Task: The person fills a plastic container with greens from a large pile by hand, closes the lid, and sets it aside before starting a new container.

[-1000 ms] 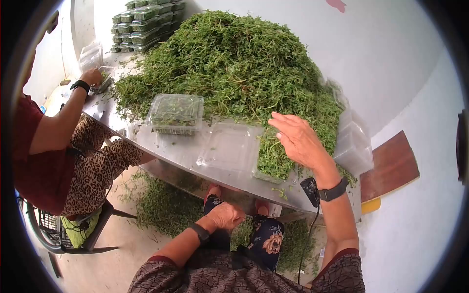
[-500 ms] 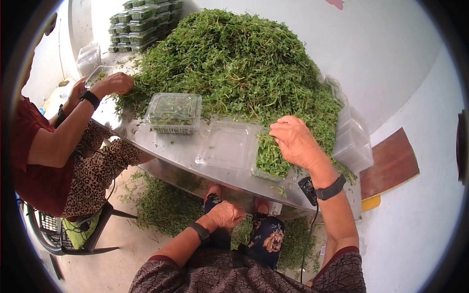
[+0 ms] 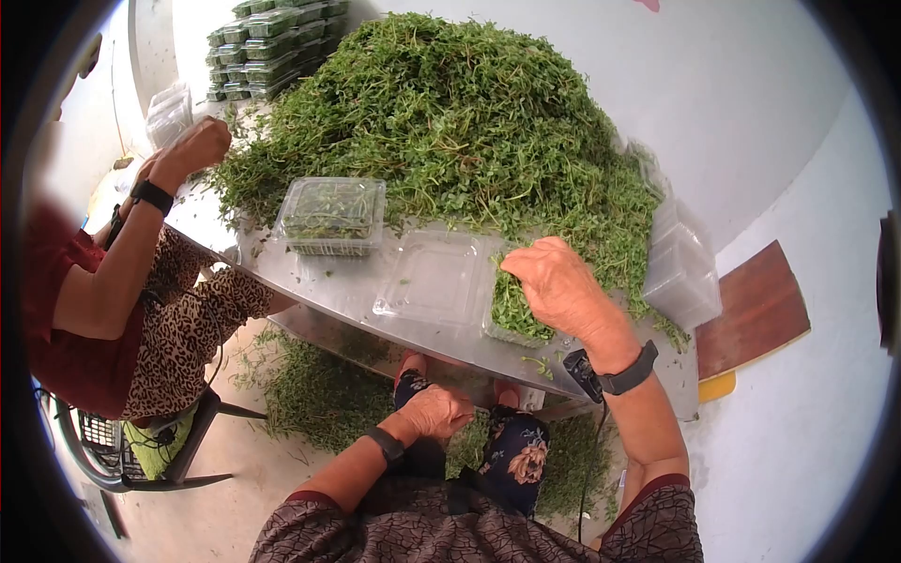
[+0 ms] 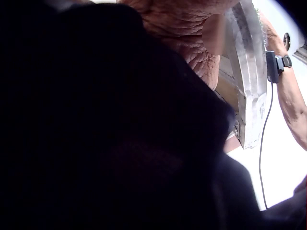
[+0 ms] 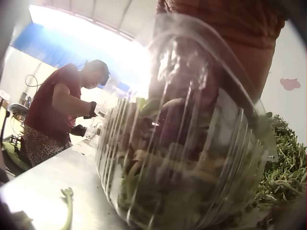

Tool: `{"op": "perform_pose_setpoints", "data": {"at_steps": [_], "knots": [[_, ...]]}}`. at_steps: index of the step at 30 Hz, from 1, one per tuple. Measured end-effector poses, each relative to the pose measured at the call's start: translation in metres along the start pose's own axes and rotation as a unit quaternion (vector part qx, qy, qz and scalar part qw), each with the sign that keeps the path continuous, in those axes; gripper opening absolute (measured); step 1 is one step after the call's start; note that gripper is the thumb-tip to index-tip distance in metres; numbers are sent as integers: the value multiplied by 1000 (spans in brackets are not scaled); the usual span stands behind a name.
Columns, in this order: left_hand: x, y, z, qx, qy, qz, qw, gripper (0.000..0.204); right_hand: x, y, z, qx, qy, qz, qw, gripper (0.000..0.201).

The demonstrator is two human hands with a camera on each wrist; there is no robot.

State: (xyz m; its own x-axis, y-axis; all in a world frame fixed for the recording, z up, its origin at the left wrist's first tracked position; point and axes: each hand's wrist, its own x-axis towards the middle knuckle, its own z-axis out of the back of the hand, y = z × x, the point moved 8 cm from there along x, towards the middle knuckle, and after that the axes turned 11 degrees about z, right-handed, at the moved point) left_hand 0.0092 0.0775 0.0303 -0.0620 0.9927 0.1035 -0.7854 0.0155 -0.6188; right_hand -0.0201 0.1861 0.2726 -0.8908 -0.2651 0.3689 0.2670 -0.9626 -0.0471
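My right hand [image 3: 558,286] bends its fingers down into an open clear plastic clamshell box [image 3: 511,334] filled with leafy green sprigs [image 3: 516,305]. In the right wrist view the fingers show through the ribbed wall of the box [image 5: 120,158], in among the stems. The box's flat clear lid [image 3: 432,281] lies open to the left on the metal table. My left hand [image 3: 435,413] rests over my lap with its fingers loosely curled, holding nothing visible. The left wrist view is mostly dark, with part of that hand [image 4: 182,28] at the top.
A tall heap of greens [image 3: 469,122] covers the table [image 3: 347,281] behind the box. Left of the lid stands a closed filled box [image 3: 330,216]. Nested empty boxes [image 3: 682,277] stand at the right, stacked filled ones [image 3: 267,47] far left. Another person's hand [image 3: 199,145] works at the left.
My right hand was held flatter over the greens; its fingers have since bent and moved left and down into the box. The left hand has stayed put. The other person's hand rose and moved about.
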Motion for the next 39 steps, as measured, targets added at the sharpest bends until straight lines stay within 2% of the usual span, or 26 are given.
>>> {"op": "perform_pose_setpoints", "data": {"at_steps": [2, 6, 8, 9, 11, 15, 17, 18, 20, 24, 26, 27, 30, 34, 36, 37, 39], "knots": [[0, 0, 1, -15, -10, -2, 1000, 18, 0, -2, -8, 53, -26, 24, 998, 15], [0, 2, -3, -22, -9, -1, 1000, 17, -3, -10, -10, 110, -51, 15, 993, 19], [0, 3, -1, -27, -13, 4, 1000, 17, -6, -19, -14, 158, 10, -82, 984, 31], [0, 2, -1, -25, -11, 2, 1000, 17, -7, -17, -10, 157, 7, -85, 984, 31], [0, 2, 1, -25, -23, 1, 999, 15, -11, -12, 12, 182, -99, -62, 976, 26], [-1, 5, 0, -18, -27, 7, 999, 14, -26, -6, 44, 145, -136, -81, 977, 29], [-3, 8, 2, -26, -40, 16, 999, 14, -42, -1, 58, 149, -170, -133, 965, 30], [-4, 10, -2, -23, -37, 14, 999, 14, -47, 4, 61, 134, -162, -142, 967, 30], [-5, 15, -4, -22, -69, 10, 997, 14, -61, 17, 59, 117, -173, -143, 968, 31], [-7, 3, 12, -50, -57, 10, 997, 13, -89, 39, 39, 104, -177, -164, 965, 35], [-13, 23, 18, -219, -101, 71, 968, 13, -101, 47, 33, 114, -177, -189, 959, 37], [-17, 23, 24, -215, -100, 69, 969, 13, -105, 51, 30, 113, -181, -190, 958, 37], [-35, 38, 43, -364, -63, 196, 908, 25, -117, 55, 17, 128, -194, -204, 951, 37], [-58, 34, 92, -379, -105, 193, 899, 22, -126, 52, 3, 191, -240, -219, 926, 37], [-73, 32, 123, -440, -198, 199, 853, 22, -129, 51, 3, 183, -286, -199, 919, 40], [-76, 28, 131, -435, -195, 200, 856, 22, -132, 51, -1, 185, -292, -201, 916, 40], [-90, 33, 154, -466, -293, 197, 811, 21, -144, 40, -12, 270, -352, -258, 858, 43]]}}
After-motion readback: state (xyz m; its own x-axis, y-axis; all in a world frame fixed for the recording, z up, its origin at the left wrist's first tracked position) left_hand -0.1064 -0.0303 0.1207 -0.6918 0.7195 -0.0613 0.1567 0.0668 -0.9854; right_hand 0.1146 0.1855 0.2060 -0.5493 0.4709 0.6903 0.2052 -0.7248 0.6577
